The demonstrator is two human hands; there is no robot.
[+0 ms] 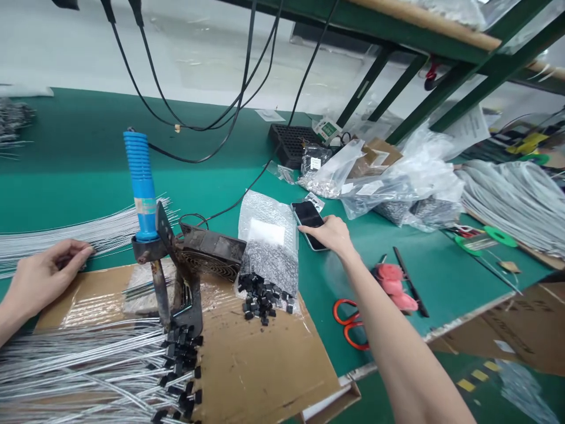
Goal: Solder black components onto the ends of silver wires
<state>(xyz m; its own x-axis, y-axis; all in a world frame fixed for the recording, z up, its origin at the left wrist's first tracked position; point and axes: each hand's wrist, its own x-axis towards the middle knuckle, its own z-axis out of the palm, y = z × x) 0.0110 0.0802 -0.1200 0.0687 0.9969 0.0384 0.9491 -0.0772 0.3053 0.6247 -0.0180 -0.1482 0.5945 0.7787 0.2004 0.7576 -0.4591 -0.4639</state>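
Smartphone (308,213): at two o'clock from the plastic bag (271,232)!
Right hand (334,234): fingers clamped on it!
Left hand (48,271): fingertips nearly meeting, white wires (66,237) at twelve o'clock; pinching any? Can't tell!

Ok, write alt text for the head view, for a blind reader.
A person's right hand grasps a smartphone at a green workbench, while the left hand is at thin pale wires. Between the hands, a blue-handled tool stands in a metal stand; black-tipped cables lie in front.
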